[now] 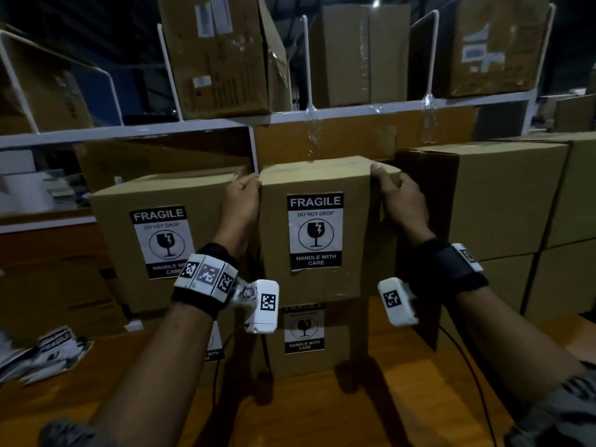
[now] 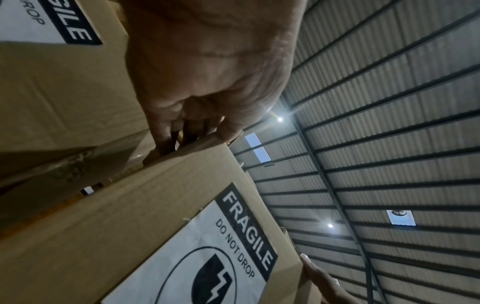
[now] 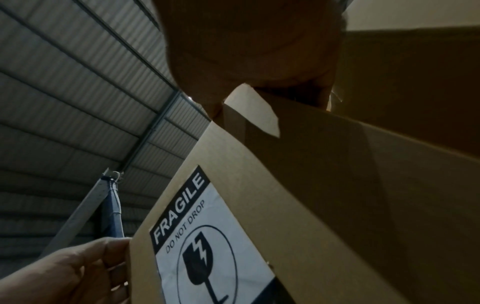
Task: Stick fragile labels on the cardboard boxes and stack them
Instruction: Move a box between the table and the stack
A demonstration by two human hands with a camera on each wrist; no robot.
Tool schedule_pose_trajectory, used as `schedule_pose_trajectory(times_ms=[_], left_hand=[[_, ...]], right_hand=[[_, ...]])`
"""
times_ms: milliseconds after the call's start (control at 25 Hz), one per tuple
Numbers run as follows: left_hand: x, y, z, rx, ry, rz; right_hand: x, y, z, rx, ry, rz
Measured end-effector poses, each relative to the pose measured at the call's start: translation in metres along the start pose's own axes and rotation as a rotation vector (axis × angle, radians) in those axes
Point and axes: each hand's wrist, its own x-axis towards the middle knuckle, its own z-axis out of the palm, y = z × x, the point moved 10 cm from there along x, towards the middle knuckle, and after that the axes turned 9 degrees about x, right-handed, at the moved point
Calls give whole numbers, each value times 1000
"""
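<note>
A cardboard box (image 1: 354, 227) with a fragile label (image 1: 315, 231) on its front sits on top of another labelled box (image 1: 304, 330). My left hand (image 1: 242, 198) grips the upper box's top left corner, fingers curled over the edge. My right hand (image 1: 398, 196) grips its top right corner, thumb on the top edge. The left wrist view shows the left hand (image 2: 207, 82) curled on the box (image 2: 116, 226); the right wrist view shows the right hand (image 3: 259, 51) on the box (image 3: 324, 185). A third labelled box (image 1: 129, 233) stands close on the left.
Plain cardboard boxes (image 1: 503, 195) are stacked at the right. A white shelf rail (image 1: 193, 125) with more boxes (image 1: 222, 53) runs above. A pile of loose fragile labels (image 1: 48, 353) lies on the wooden table (image 1: 403, 375) at the left.
</note>
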Motion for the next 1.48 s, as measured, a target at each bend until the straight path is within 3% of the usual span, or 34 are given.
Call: schedule_pose_trajectory(times_ms=[160, 360, 520, 720, 840, 920, 1080, 1160, 1320, 1480], left_hand=[[12, -10, 3, -6, 15, -100], [17, -13, 6, -45, -49, -231], [25, -24, 2, -103, -71, -291], [30, -26, -1, -107, -81, -312], [34, -16, -8, 6, -39, -251], [34, 1, -17, 213, 13, -86], [19, 33, -21, 745, 72, 315], [14, 35, -15, 960, 85, 449], [21, 35, -10, 1224, 112, 611], [32, 38, -17, 1251, 127, 645]], right_hand=[[22, 2, 3, 47, -46, 46], [44, 3, 7, 258, -211, 251], [57, 10, 10, 196, -370, 359], [63, 9, 16, 166, -489, 397], [64, 7, 21, 191, -518, 398], [66, 5, 23, 203, -537, 327], [58, -6, 17, -73, -570, -177], [47, -7, 17, -148, -545, -352], [48, -17, 20, -368, -388, -612], [53, -15, 30, -471, -352, -653]])
